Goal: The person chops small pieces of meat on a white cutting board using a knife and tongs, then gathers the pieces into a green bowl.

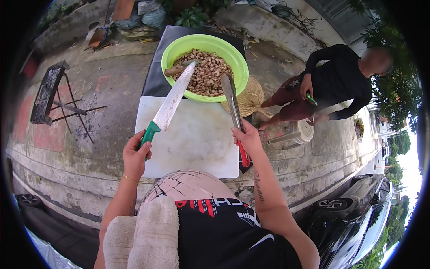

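Note:
My left hand (135, 154) grips the green handle of a large kitchen knife (174, 95), its stained blade pointing away from me over the near rim of a lime-green plastic basin (238, 60). Chopped brown pieces, apparently cooked meat (211, 72), cover the basin's bottom. Another knife with a wooden handle (174, 69) lies on them at the left, its blade partly hidden. In my right hand (248, 138) are metal tongs (233, 101) with red grips, their tips at the basin's right side. Below both tools lies a white cutting board (191, 141), stained in the middle.
A woven fan (252, 94) sits right of the basin on the black-covered table (158, 72). Beyond it stands a person in black (339, 77) beside a plastic stool (300, 131). A charcoal grill on legs (50, 92) is at the left. Parked cars (349, 208) are behind.

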`<state>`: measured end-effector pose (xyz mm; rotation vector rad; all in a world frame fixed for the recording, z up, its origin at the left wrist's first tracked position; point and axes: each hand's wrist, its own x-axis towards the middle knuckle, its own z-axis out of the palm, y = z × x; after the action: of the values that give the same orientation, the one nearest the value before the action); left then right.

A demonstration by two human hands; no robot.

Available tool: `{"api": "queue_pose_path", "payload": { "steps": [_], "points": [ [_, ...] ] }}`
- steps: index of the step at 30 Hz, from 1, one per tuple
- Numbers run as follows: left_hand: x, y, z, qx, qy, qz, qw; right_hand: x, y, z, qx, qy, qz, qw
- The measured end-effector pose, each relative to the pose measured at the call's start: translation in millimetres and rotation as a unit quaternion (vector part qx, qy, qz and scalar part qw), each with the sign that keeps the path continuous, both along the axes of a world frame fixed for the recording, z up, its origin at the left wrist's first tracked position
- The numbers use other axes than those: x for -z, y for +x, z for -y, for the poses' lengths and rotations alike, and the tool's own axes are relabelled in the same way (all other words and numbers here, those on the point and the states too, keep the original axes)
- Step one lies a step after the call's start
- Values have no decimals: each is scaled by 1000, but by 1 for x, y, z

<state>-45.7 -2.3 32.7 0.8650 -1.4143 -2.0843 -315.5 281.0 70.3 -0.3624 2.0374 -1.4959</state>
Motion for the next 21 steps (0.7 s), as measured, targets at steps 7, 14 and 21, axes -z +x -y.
{"api": "queue_pose_path", "payload": {
  "steps": [7,14,21],
  "points": [
    [-3,7,4,-9,-9,0,1000,-3,-51,62,-72,269,-275,920],
    [9,24,6,-30,1,-1,1000,9,-5,7,-66,235,-183,952],
    [4,8,3,-11,-6,8,1000,68,53,-104,-60,234,-88,966]
  ]
}}
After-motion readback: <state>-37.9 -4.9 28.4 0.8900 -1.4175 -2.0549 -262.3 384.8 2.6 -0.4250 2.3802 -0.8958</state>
